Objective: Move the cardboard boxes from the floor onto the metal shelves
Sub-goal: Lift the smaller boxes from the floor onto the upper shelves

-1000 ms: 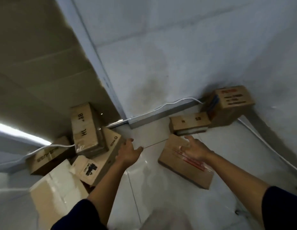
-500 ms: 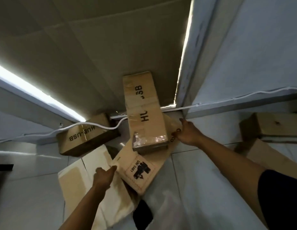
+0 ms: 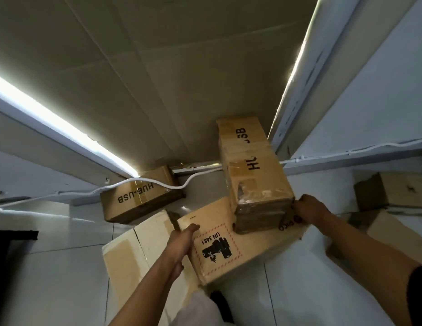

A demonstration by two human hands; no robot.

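1. Cardboard, pale and flat point(image 3: 134, 260), lies on the tiled floor point(image 3: 52, 267) at your lower left, partly under your left forearm.
2. Further back, a box printed HUB-USB point(image 3: 139, 196) sits on the floor beneath the shelf, with a white cable point(image 3: 87, 190) draped across its top.
3. Your left hand point(image 3: 180, 243) grips the near left edge of the flat box with the UN 3481 label point(image 3: 229, 245); the thumb lies on the top face and the fingers curl under the edge, out of sight.
4. That labelled box sits tilted between your two hands, its left part overlapping the pale cardboard.
5. A long taped box point(image 3: 250, 175) rests on top of it, running away from you toward the shelf upright point(image 3: 299, 102).
6. Your right hand point(image 3: 310, 209) is curled round the far right corner of the labelled box, knuckles up, just beside the near end of the long box.
7. More cardboard boxes point(image 3: 398, 191) lie on the floor to your right, well apart from your grip.
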